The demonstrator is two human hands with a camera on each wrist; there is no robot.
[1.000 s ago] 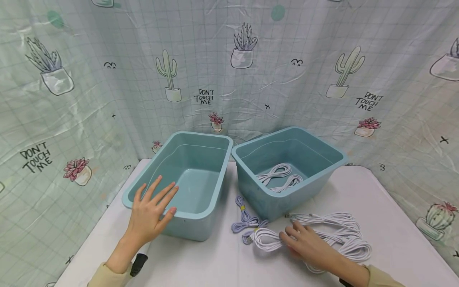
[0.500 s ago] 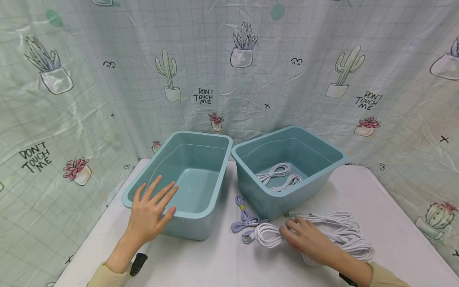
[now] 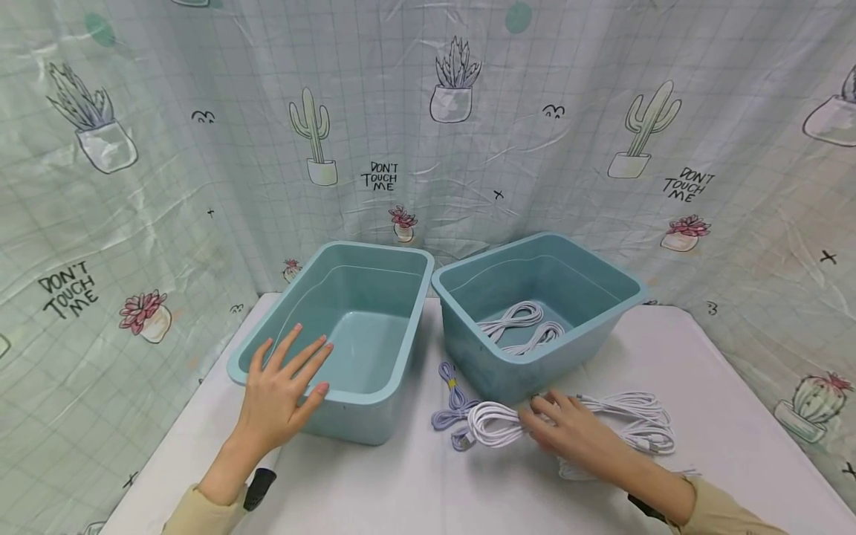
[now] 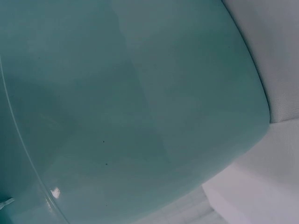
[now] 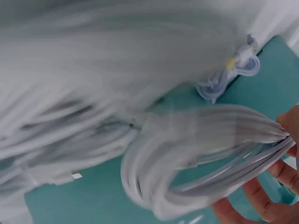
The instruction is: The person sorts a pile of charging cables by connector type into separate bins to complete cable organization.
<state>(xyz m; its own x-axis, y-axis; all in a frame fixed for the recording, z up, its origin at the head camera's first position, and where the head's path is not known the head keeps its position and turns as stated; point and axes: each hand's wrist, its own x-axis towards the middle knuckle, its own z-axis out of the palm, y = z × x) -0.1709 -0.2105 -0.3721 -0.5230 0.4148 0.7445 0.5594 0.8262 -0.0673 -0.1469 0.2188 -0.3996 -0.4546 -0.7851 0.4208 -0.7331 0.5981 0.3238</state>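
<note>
My right hand (image 3: 576, 437) grips a coiled white cable (image 3: 493, 425) near its middle. One end loop sticks out left of the fingers, close over the purple cables (image 3: 456, 401); the other end is largely hidden by the forearm. In the right wrist view, fingers (image 5: 261, 200) wrap the gathered strands of that cable (image 5: 201, 163). My left hand (image 3: 276, 397) is spread, with straight fingers over the near rim of the left blue tub (image 3: 374, 399). Only blue tub wall (image 4: 140, 116) shows in the left wrist view, no fingers.
A second blue tub (image 3: 478, 353) stands behind the right hand, with white cable bundles (image 3: 518, 316) inside. Another white cable bundle (image 3: 638, 420) lies on the table right of the hand. A printed curtain (image 3: 428, 148) hangs behind.
My right hand has lifted the white cable and moved slightly up toward the right tub. The cable's loops right of the forearm have mostly left view. The left hand has stayed put.
</note>
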